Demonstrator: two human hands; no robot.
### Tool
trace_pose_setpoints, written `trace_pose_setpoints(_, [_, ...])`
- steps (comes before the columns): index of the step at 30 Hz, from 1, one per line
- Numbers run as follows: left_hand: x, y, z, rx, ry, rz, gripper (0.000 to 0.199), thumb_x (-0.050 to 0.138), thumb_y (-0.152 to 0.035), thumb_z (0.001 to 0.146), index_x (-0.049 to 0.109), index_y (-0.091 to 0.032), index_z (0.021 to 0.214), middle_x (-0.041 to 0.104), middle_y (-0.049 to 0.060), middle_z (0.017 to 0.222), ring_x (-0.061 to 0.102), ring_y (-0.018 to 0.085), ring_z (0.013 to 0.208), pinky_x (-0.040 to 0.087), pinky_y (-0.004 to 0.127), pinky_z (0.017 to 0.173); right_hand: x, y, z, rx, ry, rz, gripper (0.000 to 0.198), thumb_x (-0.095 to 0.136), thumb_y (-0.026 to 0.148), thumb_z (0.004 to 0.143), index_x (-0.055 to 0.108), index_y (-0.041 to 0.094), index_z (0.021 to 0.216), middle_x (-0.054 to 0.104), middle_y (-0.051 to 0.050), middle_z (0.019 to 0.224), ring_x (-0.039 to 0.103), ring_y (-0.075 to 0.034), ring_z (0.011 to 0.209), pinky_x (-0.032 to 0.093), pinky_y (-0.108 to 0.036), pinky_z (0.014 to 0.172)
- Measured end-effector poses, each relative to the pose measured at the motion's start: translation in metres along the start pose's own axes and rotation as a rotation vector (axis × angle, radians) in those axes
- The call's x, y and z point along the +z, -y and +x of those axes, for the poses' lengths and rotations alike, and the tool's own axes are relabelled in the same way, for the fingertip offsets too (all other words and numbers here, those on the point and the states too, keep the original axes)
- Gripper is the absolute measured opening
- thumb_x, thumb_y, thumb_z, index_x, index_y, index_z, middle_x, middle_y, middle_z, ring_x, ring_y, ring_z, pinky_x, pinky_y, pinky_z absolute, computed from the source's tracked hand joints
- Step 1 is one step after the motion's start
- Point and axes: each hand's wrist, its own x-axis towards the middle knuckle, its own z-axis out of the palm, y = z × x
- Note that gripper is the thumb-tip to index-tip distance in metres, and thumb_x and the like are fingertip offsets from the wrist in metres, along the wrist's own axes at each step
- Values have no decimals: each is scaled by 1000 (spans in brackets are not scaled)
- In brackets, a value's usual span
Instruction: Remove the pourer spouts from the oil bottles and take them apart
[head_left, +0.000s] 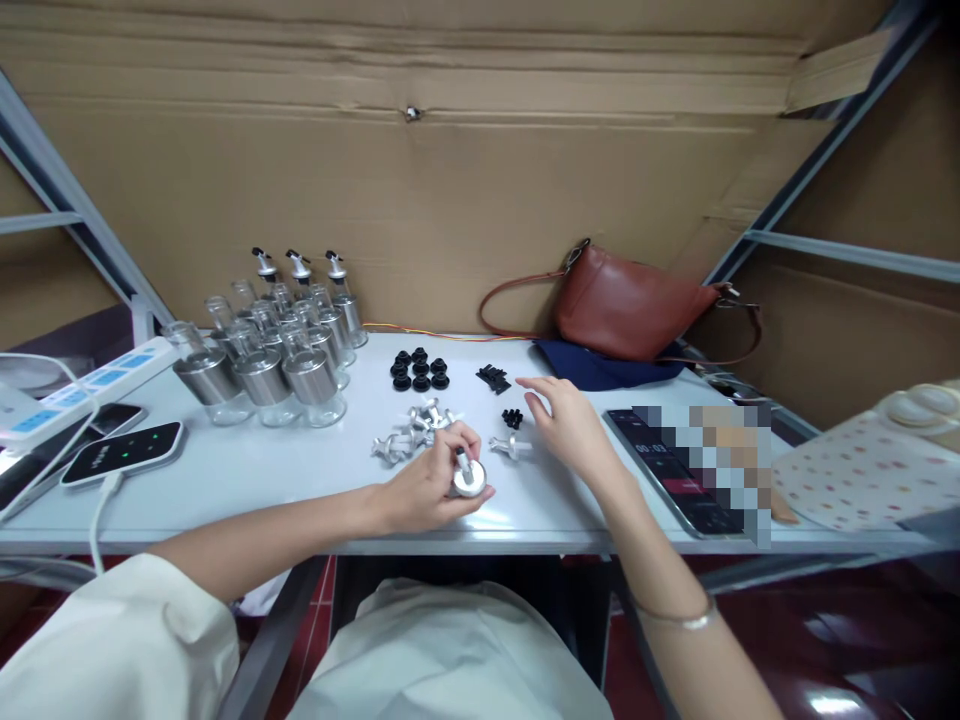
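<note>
Three bottles point(348, 312) wear spouts point(298, 266), others stand uncapped; left hand point(429, 486) pinches a metal top point(471, 480), right hand point(568, 425) spread beside black strips point(493, 379).

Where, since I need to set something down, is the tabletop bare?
Bare white tabletop shows between the flat white-rimmed black device and the silver-coloured parts, and near the front edge between the left hand and right forearm. Back left is crowded with steel-sleeved glass bottles.

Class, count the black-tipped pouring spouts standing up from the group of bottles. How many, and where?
3, along the back of the bottles: left spout, middle spout and right spout. None seems hidden.
</note>
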Motion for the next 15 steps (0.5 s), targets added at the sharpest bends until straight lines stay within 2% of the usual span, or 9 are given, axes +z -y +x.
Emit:
trace_pose_setpoints(2, [-1, 0, 1, 20, -16, 25, 30, 54, -30, 86, 26, -23, 93, 47, 4, 95, 46, 11, 67, 41, 25, 63, 0, 6, -26, 47, -150, 140, 31, 40, 23, 91, 65, 16, 109, 68, -11, 105, 58, -25, 98, 43, -37, 89])
trace_pose_setpoints(3, [-2, 0, 2, 44, -27, 45, 30, 56, -34, 86, 28, -23, 92, 49, 4, 93, 47, 12, 69, 42, 26, 65, 3, 8, -39, 118, -206, 196, 30, 41, 25, 90, 65, 16, 106, 68, -11, 100, 59, -24, 92, 45, -37, 85])
trace_pose_setpoints(5, [-6, 1, 4, 91, -44, 109, 33, 60, -39, 84, 32, -22, 90, 53, 3, 90, 51, 14, 75, 42, 29, 71, 11, 9, -59, 269, -252, 296, 31, 42, 28, 88, 64, 15, 105, 67, -11, 94, 60, -23, 82, 47, -37, 78])
trace_pose_setpoints(6, [-8, 1, 5, 100, -52, 147, 35, 62, -41, 82, 34, -22, 90, 55, 3, 88, 52, 15, 77, 41, 31, 75, 16, 9, -65, 289, -245, 340, 31, 42, 29, 88, 64, 15, 106, 67, -12, 96, 60, -23, 84, 48, -37, 79])
trace_pose_setpoints(8, [-12, 2, 7, 66, -64, 207, 38, 66, -45, 78, 38, -21, 88, 58, 3, 86, 54, 17, 81, 39, 35, 84, 24, 12, -71, 278, -217, 406, 32, 41, 31, 89, 63, 16, 107, 66, -12, 103, 59, -24, 94, 47, -39, 82])
trace_pose_setpoints(10, [-16, 3, 10, -27, -108, 195, 39, 66, -48, 77, 41, -20, 88, 61, 4, 87, 55, 18, 84, 38, 37, 87, 28, 18, -70, 241, -182, 456, 31, 40, 30, 89, 63, 18, 107, 65, -11, 105, 58, -25, 99, 47, -41, 85])
trace_pose_setpoints(13, [-24, 6, 16, -172, -223, 118, 42, 63, -55, 77, 46, -19, 90, 62, 6, 91, 56, 19, 86, 40, 35, 83, 32, 33, -64, 200, -137, 494, 27, 45, 28, 87, 63, 18, 105, 65, -10, 100, 59, -24, 95, 47, -40, 85])
trace_pose_setpoints(15, [-28, 8, 19, -208, -260, 127, 42, 61, -57, 78, 51, -18, 90, 63, 6, 90, 56, 19, 86, 40, 34, 81, 35, 43, -61, 174, -125, 513, 25, 48, 26, 86, 63, 18, 104, 65, -9, 98, 60, -23, 92, 48, -39, 84])
